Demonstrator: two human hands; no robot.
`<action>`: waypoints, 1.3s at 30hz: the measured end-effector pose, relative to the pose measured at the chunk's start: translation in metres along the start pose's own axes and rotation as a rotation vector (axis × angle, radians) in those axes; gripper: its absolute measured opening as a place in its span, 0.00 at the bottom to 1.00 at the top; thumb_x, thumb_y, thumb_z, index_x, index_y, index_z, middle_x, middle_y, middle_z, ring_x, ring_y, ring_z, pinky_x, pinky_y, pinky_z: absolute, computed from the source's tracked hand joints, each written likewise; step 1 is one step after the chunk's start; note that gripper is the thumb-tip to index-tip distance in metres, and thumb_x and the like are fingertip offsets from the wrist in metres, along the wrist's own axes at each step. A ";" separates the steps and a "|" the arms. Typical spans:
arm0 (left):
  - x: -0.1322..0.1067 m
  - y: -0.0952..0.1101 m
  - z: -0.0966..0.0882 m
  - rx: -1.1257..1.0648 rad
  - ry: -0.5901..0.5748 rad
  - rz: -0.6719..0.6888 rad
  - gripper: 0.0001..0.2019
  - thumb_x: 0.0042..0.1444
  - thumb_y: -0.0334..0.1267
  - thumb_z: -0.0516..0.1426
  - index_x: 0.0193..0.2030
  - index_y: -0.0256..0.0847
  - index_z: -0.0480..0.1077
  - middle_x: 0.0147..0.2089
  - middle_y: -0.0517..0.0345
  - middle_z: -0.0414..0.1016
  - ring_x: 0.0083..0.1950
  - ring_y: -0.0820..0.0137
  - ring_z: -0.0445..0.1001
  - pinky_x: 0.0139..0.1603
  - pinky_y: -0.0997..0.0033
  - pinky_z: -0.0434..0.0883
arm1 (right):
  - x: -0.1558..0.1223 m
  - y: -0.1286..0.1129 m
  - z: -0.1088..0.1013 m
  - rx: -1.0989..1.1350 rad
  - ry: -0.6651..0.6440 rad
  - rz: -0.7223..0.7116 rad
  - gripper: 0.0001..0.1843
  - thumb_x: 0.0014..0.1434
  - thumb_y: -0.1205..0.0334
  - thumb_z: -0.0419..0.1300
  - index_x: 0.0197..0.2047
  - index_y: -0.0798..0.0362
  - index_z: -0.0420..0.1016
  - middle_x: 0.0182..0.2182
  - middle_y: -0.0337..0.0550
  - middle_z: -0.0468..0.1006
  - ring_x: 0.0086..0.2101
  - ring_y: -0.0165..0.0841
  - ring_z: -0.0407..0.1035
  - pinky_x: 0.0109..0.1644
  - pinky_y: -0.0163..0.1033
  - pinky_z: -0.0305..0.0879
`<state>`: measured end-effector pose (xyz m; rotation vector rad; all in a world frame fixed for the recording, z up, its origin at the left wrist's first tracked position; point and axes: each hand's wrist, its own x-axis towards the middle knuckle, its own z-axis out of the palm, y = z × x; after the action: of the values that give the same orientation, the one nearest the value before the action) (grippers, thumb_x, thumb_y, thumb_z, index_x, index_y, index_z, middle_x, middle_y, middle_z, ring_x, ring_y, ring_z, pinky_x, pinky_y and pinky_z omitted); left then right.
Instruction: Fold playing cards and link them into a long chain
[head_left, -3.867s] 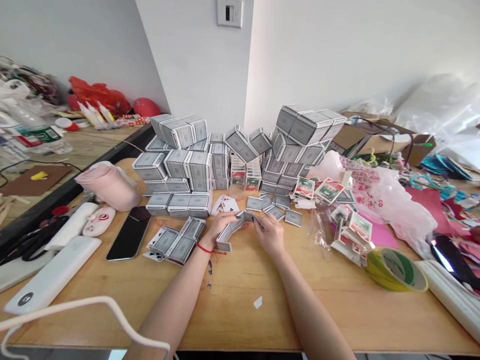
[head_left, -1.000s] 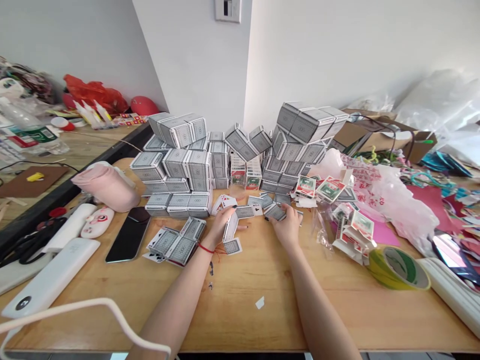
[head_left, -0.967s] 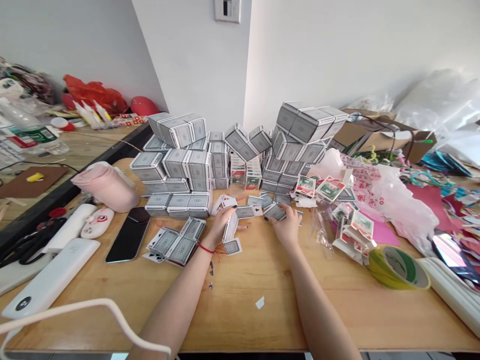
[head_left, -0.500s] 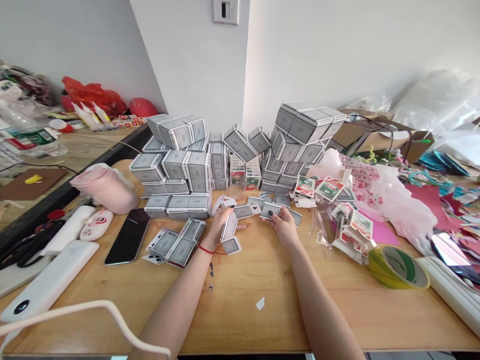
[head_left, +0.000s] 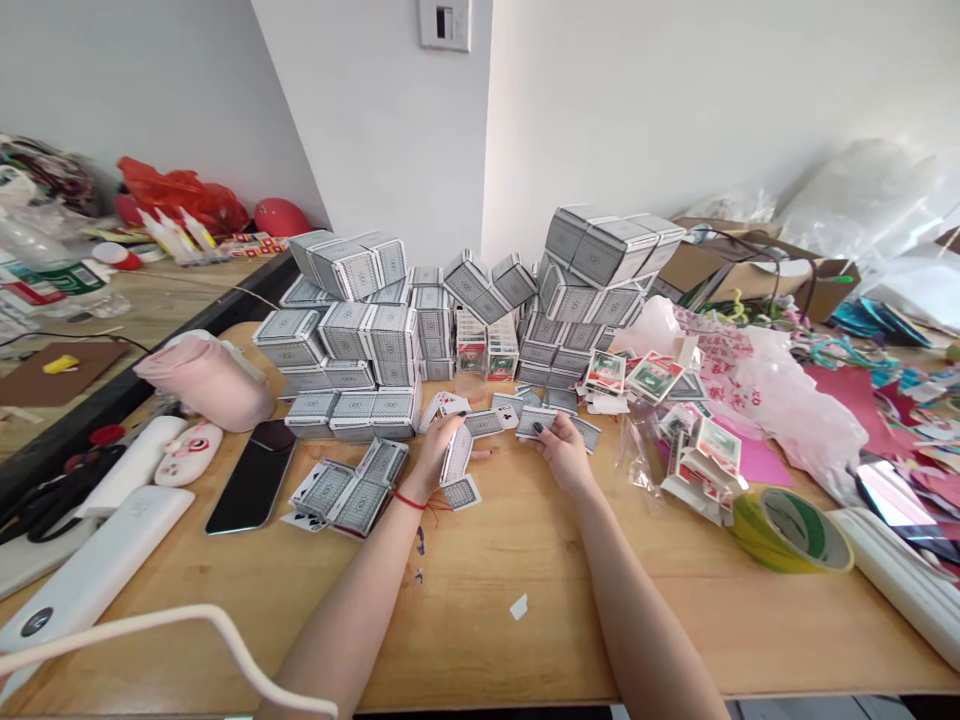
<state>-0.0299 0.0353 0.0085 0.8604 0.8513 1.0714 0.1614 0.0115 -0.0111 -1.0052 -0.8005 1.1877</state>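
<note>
My left hand (head_left: 433, 456), with a red string at the wrist, is closed on a folded playing card (head_left: 457, 457). Linked to it are more folded cards: one (head_left: 486, 424) reaching right and one (head_left: 462, 492) hanging below. My right hand (head_left: 568, 455) pinches another grey-backed playing card (head_left: 531, 421) between thumb and fingers. Loose cards (head_left: 585, 434) lie just behind that hand. Behind both hands rise blocks made of folded cards (head_left: 375, 410). Left of my left wrist rests a joined group of folded cards (head_left: 360, 490) on top of loose ones.
A phone (head_left: 251, 477), a white power bank (head_left: 97, 560) and a pink pouch (head_left: 206, 375) lie at left. Opened card boxes (head_left: 709, 455), yellow tape (head_left: 795, 530) and a plastic bag (head_left: 795, 390) are at right. A pale cable (head_left: 187, 615) crosses the front left.
The whole view has shifted slightly. Both hands keep their grips on the cards, with hardly any movement.
</note>
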 end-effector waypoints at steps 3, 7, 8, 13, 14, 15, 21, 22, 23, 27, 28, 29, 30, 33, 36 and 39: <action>0.000 -0.001 0.000 -0.020 -0.043 -0.013 0.08 0.46 0.41 0.56 0.25 0.38 0.64 0.25 0.64 0.57 0.26 0.77 0.60 0.33 0.68 0.73 | -0.001 0.000 0.002 -0.022 -0.032 -0.022 0.16 0.42 0.54 0.63 0.34 0.50 0.66 0.36 0.41 0.74 0.34 0.35 0.69 0.33 0.43 0.70; -0.001 0.001 0.001 0.002 -0.032 -0.048 0.08 0.45 0.41 0.57 0.26 0.38 0.65 0.25 0.63 0.59 0.27 0.76 0.62 0.33 0.68 0.73 | -0.002 0.000 0.004 -0.031 -0.057 -0.058 0.15 0.44 0.53 0.62 0.35 0.50 0.66 0.35 0.41 0.73 0.33 0.34 0.68 0.34 0.42 0.69; -0.002 0.001 0.001 0.009 -0.033 -0.054 0.08 0.45 0.41 0.57 0.26 0.38 0.65 0.26 0.63 0.60 0.28 0.75 0.62 0.33 0.68 0.73 | -0.002 0.001 0.005 -0.030 -0.056 -0.066 0.15 0.45 0.53 0.61 0.35 0.50 0.66 0.34 0.41 0.73 0.33 0.34 0.68 0.33 0.42 0.69; 0.000 -0.001 0.000 0.038 -0.054 -0.077 0.09 0.45 0.42 0.57 0.26 0.38 0.65 0.24 0.62 0.61 0.27 0.75 0.62 0.31 0.68 0.72 | -0.003 0.000 0.005 -0.078 -0.012 -0.081 0.16 0.46 0.50 0.60 0.35 0.50 0.66 0.30 0.38 0.72 0.29 0.32 0.67 0.30 0.38 0.66; 0.001 -0.001 -0.001 0.044 -0.054 -0.081 0.09 0.45 0.42 0.57 0.26 0.38 0.65 0.24 0.62 0.61 0.27 0.75 0.62 0.31 0.68 0.72 | -0.003 0.000 0.006 -0.095 0.001 -0.085 0.16 0.46 0.49 0.60 0.35 0.50 0.66 0.29 0.37 0.71 0.28 0.31 0.67 0.29 0.37 0.66; 0.001 -0.002 -0.001 0.051 -0.055 -0.083 0.09 0.45 0.42 0.57 0.26 0.38 0.65 0.24 0.62 0.61 0.26 0.75 0.62 0.31 0.68 0.72 | -0.003 -0.001 0.006 -0.112 0.016 -0.091 0.16 0.46 0.49 0.60 0.35 0.50 0.66 0.28 0.37 0.71 0.27 0.31 0.66 0.28 0.37 0.65; 0.002 -0.005 -0.001 0.097 -0.080 -0.090 0.10 0.46 0.43 0.56 0.24 0.39 0.65 0.22 0.63 0.59 0.24 0.75 0.61 0.30 0.69 0.72 | -0.005 0.001 0.011 -0.237 0.143 -0.138 0.17 0.46 0.47 0.59 0.32 0.52 0.67 0.25 0.39 0.69 0.25 0.29 0.62 0.25 0.34 0.63; 0.001 -0.005 -0.001 0.101 -0.087 -0.091 0.10 0.46 0.43 0.56 0.23 0.39 0.64 0.21 0.63 0.59 0.24 0.75 0.61 0.30 0.69 0.72 | -0.006 0.001 0.013 -0.271 0.176 -0.156 0.17 0.45 0.47 0.60 0.30 0.53 0.67 0.24 0.38 0.68 0.24 0.29 0.61 0.25 0.34 0.62; 0.001 -0.005 0.000 0.103 -0.093 -0.089 0.10 0.46 0.43 0.56 0.23 0.39 0.64 0.21 0.63 0.59 0.24 0.75 0.61 0.30 0.69 0.72 | -0.006 0.002 0.015 -0.306 0.214 -0.177 0.17 0.45 0.47 0.60 0.29 0.53 0.67 0.23 0.38 0.68 0.24 0.28 0.60 0.25 0.34 0.61; 0.000 -0.004 0.002 0.116 -0.095 -0.075 0.10 0.46 0.43 0.56 0.22 0.39 0.63 0.21 0.63 0.58 0.24 0.76 0.61 0.29 0.70 0.72 | -0.007 0.003 0.019 -0.397 0.338 -0.215 0.17 0.44 0.48 0.61 0.25 0.54 0.65 0.19 0.35 0.66 0.21 0.27 0.58 0.25 0.33 0.58; -0.001 -0.004 0.002 0.123 -0.094 -0.071 0.10 0.46 0.43 0.56 0.22 0.39 0.63 0.21 0.63 0.58 0.24 0.76 0.60 0.29 0.71 0.72 | -0.007 0.003 0.020 -0.403 0.352 -0.215 0.17 0.44 0.48 0.61 0.25 0.53 0.65 0.18 0.34 0.65 0.21 0.27 0.57 0.25 0.33 0.57; -0.001 -0.003 0.003 0.132 -0.093 -0.068 0.10 0.46 0.43 0.56 0.22 0.39 0.63 0.21 0.63 0.58 0.24 0.76 0.60 0.29 0.71 0.71 | -0.007 0.003 0.020 -0.402 0.358 -0.213 0.17 0.44 0.48 0.61 0.24 0.53 0.64 0.18 0.34 0.65 0.21 0.26 0.57 0.25 0.33 0.57; -0.002 -0.002 0.003 0.141 -0.094 -0.067 0.11 0.46 0.43 0.56 0.21 0.39 0.62 0.21 0.64 0.57 0.23 0.76 0.60 0.28 0.71 0.71 | -0.007 0.003 0.021 -0.398 0.360 -0.211 0.17 0.44 0.48 0.61 0.24 0.53 0.64 0.19 0.34 0.65 0.21 0.26 0.57 0.25 0.33 0.57; -0.003 -0.001 0.004 0.159 -0.100 -0.062 0.11 0.46 0.43 0.56 0.20 0.40 0.62 0.21 0.64 0.56 0.23 0.76 0.59 0.28 0.71 0.71 | -0.006 0.004 0.020 -0.382 0.359 -0.206 0.17 0.43 0.49 0.61 0.25 0.53 0.63 0.19 0.33 0.64 0.21 0.26 0.57 0.25 0.32 0.57; -0.004 -0.001 0.005 0.157 -0.099 -0.051 0.11 0.46 0.43 0.56 0.20 0.40 0.62 0.21 0.64 0.56 0.23 0.75 0.59 0.28 0.71 0.71 | -0.006 0.004 0.020 -0.400 0.377 -0.231 0.17 0.43 0.49 0.61 0.26 0.52 0.62 0.20 0.33 0.64 0.21 0.27 0.58 0.25 0.33 0.57; -0.004 0.000 0.005 0.163 -0.098 -0.055 0.11 0.45 0.43 0.56 0.20 0.40 0.63 0.20 0.64 0.57 0.23 0.75 0.59 0.28 0.71 0.71 | -0.006 0.002 0.020 -0.431 0.370 -0.250 0.17 0.44 0.49 0.61 0.25 0.52 0.62 0.20 0.33 0.64 0.21 0.27 0.58 0.26 0.33 0.58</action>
<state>-0.0263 0.0302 0.0109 1.0121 0.8838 0.9131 0.1411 0.0093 -0.0061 -1.3826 -0.8701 0.5976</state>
